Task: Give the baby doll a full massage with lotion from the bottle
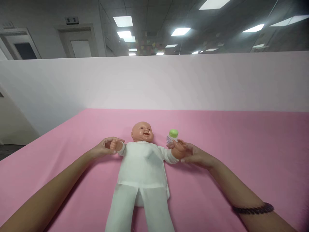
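Observation:
A baby doll in a white top and white trousers lies on its back, head toward the far side. My left hand is closed around the doll's hand at the left, thumb below and fingers above. At the right, my right hand grips the doll's other hand, its thumb underneath and some fingers hidden behind. Both doll arms are spread out sideways. Just beyond my right fingers stands a small bottle with a green cap, its lower part partly covered by the hands.
Pink cloth covers the table under the doll. A white partition rises along the far edge. Behind it are doors and ceiling lights. A dark beaded bracelet circles my right forearm.

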{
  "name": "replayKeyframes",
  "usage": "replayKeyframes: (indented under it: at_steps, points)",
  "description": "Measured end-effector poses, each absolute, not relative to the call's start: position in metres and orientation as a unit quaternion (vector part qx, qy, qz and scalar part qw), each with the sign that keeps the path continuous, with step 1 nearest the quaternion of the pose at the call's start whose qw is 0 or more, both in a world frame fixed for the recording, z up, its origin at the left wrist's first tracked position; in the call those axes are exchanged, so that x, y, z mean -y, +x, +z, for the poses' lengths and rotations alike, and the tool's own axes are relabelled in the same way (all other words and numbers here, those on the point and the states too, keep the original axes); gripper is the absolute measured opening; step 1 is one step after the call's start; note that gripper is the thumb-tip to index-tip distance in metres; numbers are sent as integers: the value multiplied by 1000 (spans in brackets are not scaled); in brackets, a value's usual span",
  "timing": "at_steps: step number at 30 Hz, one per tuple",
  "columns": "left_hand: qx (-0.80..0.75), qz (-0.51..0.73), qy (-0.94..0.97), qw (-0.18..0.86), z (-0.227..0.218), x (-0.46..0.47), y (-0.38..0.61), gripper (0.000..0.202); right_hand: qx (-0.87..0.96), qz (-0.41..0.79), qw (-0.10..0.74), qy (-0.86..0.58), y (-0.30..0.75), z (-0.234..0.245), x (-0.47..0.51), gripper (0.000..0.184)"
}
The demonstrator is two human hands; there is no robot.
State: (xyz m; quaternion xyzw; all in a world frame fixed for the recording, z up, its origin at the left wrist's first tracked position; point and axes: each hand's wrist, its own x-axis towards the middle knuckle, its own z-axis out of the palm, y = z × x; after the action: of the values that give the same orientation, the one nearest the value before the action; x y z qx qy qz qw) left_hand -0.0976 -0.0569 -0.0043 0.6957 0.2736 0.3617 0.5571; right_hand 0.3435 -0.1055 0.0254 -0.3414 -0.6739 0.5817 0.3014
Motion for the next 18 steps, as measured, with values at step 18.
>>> replayKeyframes:
  at_steps: [18]
  points:
    - [-225,189,827,479,18,72,-89,11,845,420,65,-324,313,48,139,24]
